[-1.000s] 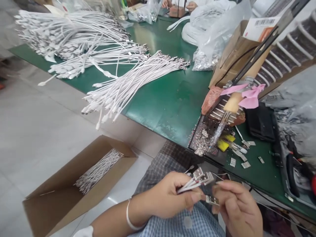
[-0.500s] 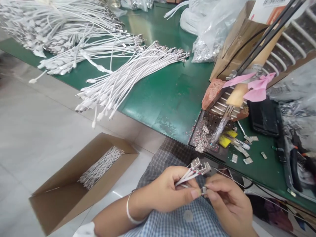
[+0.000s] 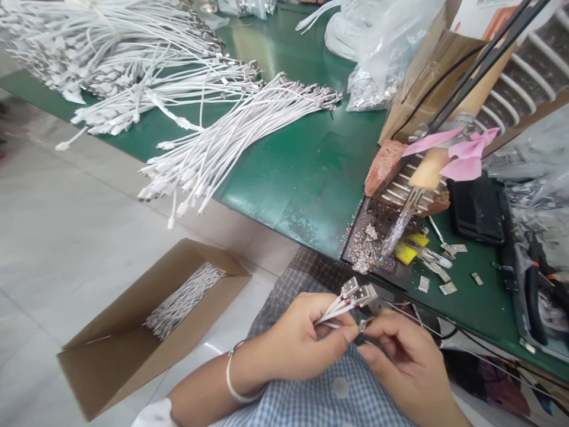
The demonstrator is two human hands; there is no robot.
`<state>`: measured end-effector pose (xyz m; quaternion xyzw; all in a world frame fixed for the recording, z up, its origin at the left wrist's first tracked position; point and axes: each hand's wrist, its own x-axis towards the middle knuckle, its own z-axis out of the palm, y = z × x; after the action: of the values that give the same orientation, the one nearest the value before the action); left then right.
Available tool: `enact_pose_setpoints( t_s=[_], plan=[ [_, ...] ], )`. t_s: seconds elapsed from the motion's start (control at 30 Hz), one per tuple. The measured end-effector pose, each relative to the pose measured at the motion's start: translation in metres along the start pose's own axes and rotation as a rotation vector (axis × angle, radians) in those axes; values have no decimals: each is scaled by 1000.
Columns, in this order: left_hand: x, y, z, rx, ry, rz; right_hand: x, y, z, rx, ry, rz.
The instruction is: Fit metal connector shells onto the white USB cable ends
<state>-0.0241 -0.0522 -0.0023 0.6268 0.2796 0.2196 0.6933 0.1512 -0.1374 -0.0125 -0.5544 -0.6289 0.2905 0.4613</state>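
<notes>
The left hand grasps a few white USB cables in front of the checked garment, below the near edge of the green table. Their visible lengths slant, with metal plugs pointing up and rightward, away from the wearer; the far ends are hidden. Below these plugs, another metal connector sits by the left thumb tip, too blurred for its direction to be told. The right hand has its fingertips at this connector, thumb lower; whether they pinch it, I cannot tell.
</notes>
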Motion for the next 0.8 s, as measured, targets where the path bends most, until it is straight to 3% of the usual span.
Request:
enact_pose_setpoints(
  t_s=[0.33,0.5,0.67,0.8],
  plan=[
    [-3,-3,0,72,-54,82,6,-6,0,-16,-59,-20],
    [-10,-9,14,36,59,142,5,-6,8,-25,61,-120],
    [-14,-17,33,-100,117,181,7,-8,10,-41,-21,-171],
    [-13,-22,39,-172,138,235,8,-8,14,9,15,-159]
  ],
)
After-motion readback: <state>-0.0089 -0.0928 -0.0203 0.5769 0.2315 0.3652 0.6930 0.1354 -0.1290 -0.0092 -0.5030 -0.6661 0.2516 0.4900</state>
